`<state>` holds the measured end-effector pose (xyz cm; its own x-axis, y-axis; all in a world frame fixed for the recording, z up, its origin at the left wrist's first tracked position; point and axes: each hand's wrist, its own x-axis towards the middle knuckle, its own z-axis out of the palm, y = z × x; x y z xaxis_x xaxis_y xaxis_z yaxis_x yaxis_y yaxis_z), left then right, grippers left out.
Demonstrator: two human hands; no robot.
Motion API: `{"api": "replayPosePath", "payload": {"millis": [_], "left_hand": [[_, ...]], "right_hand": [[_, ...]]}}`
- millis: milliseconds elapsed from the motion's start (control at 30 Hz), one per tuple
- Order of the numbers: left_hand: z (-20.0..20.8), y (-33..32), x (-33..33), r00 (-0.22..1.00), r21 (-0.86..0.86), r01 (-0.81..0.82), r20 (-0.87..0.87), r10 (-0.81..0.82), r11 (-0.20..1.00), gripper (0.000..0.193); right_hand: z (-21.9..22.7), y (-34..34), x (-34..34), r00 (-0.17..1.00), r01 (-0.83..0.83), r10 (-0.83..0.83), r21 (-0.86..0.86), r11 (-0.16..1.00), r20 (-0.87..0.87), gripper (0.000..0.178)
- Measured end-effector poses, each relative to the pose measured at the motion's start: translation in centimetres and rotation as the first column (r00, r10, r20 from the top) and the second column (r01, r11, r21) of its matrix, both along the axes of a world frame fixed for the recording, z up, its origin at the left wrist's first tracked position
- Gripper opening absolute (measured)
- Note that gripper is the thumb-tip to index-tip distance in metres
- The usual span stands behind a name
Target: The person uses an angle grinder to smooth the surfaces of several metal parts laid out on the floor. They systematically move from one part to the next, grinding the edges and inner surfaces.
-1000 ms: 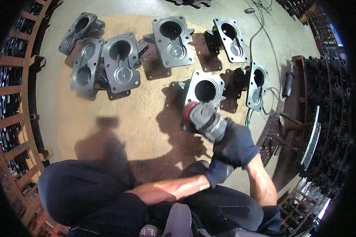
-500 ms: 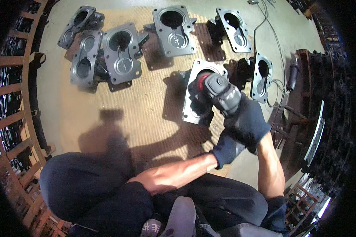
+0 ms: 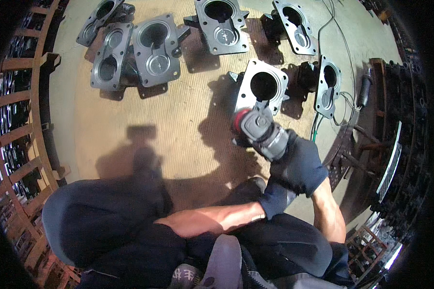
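My right hand [image 3: 300, 164], in a dark glove, is closed round the body of a grey angle grinder [image 3: 263, 130] with a red rim by its disc. My left hand [image 3: 276, 199], also gloved, is closed at the rear of the grinder, below the right one; its fingertips are hidden. The grinder head covers the near end of a bright, flat-faced metal casting [image 3: 243, 94] with a large round opening and bolt holes. I cannot tell whether the disc touches it.
Similar grey castings stand around it: one [image 3: 152, 50] at the left, one [image 3: 222, 24] at the far middle, one [image 3: 329, 86] at the right, and several more. They rest on corrugated cardboard [image 3: 183, 115]. Cables [image 3: 345, 53] run along the right; a brown rack [image 3: 29, 101] stands left.
My hands have drawn the grinder nearer, from over the casting's large opening to its near end, uncovering that opening. The view has shifted, so the castings sit higher in the picture.
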<state>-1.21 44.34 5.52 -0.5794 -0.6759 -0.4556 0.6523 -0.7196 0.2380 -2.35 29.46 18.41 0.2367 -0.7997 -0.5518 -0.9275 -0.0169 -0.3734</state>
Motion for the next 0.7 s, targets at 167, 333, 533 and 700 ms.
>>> {"api": "replayPosePath", "payload": {"millis": [167,333,533,700], "left_hand": [[-0.2,-1.0,0.4,0.997,0.041,-0.051,-0.059,0.053,0.998,0.048],[0.1,1.1,0.3,0.999,0.036,-0.050,-0.016,0.051,0.998,0.048],[0.4,1.9,0.3,1.000,0.015,-0.025,0.014,0.025,1.000,0.047],[0.4,2.2,0.7,0.999,0.003,0.000,0.035,0.000,1.000,0.047]], "right_hand": [[0.2,-0.8,1.5,0.999,-0.028,0.029,0.008,1.000,-0.033,0.050],[0.6,0.9,1.3,0.997,-0.045,0.048,0.059,0.997,-0.061,0.055],[1.2,1.3,1.5,0.995,-0.046,0.055,0.107,0.993,-0.082,0.052],[0.3,2.3,0.8,0.995,-0.096,0.096,0.040,0.995,-0.001,0.061]]}}
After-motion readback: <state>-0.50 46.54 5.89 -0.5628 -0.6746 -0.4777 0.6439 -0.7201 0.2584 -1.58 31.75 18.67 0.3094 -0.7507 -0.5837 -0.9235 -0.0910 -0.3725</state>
